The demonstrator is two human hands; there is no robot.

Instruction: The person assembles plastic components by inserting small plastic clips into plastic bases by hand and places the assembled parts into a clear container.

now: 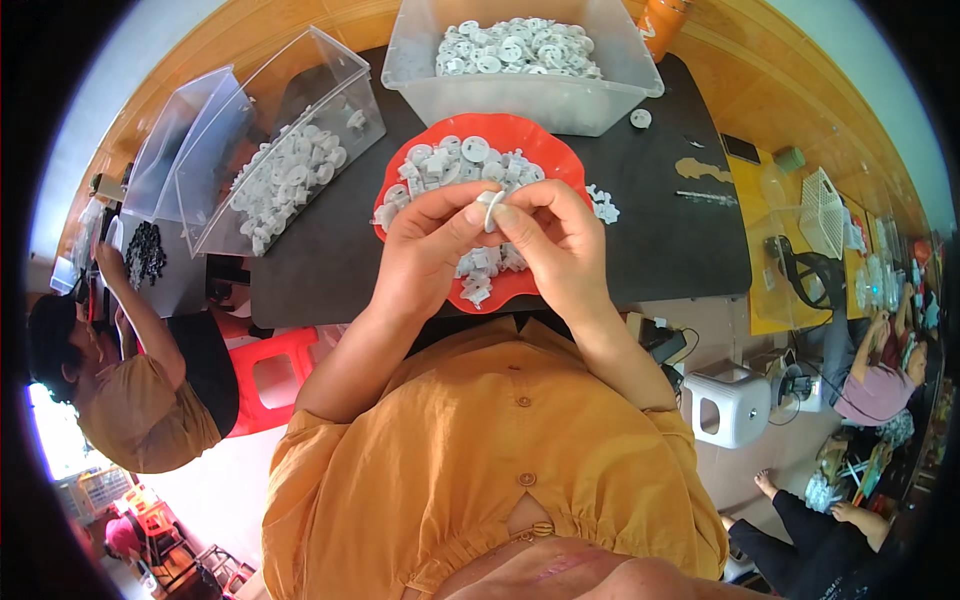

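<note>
Above red tray [556, 160] at table's near edge: left hand [425, 250], right hand [560, 245] both pinch small white disc [491, 208], mostly hidden by fingertips; tray's near rim covered.

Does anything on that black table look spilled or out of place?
A few small white plastic parts lie loose on the black table just beyond the red wavy-edged plastic tray, and one white round disc sits alone beside the clear plastic tub.

Small assembly workshop: parts bins [520, 75], several seated workers [130, 380].
</note>
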